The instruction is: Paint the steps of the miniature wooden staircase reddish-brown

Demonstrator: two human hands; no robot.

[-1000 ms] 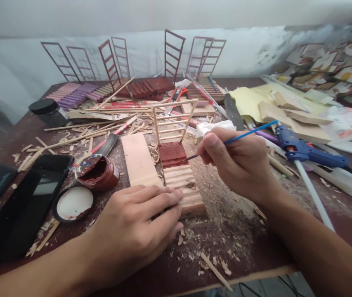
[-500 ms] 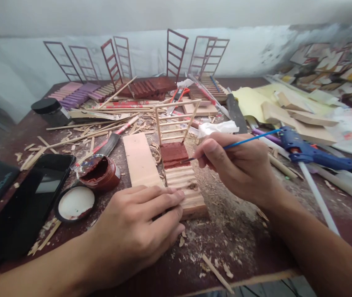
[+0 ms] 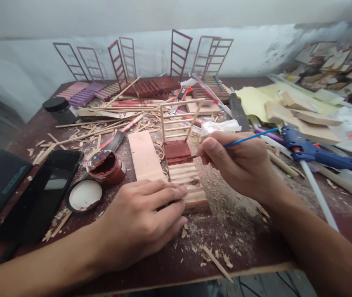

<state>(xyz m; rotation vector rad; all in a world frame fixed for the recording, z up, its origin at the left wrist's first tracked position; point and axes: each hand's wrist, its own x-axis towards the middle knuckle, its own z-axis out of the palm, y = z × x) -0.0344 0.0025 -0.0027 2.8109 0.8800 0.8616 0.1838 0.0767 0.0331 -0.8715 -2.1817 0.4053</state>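
Painting: my right hand (image 3: 240,165) pinches the brush (image 3: 247,139) at the red edge of the model (image 3: 184,175); left hand (image 3: 141,218) lies flat, pinning it. I judge the bare slats want steady strokes.

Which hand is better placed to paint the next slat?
Probably right. The right hand holds the brush, tip on the ribbed piece at its paint line; the left hand pins the near end.
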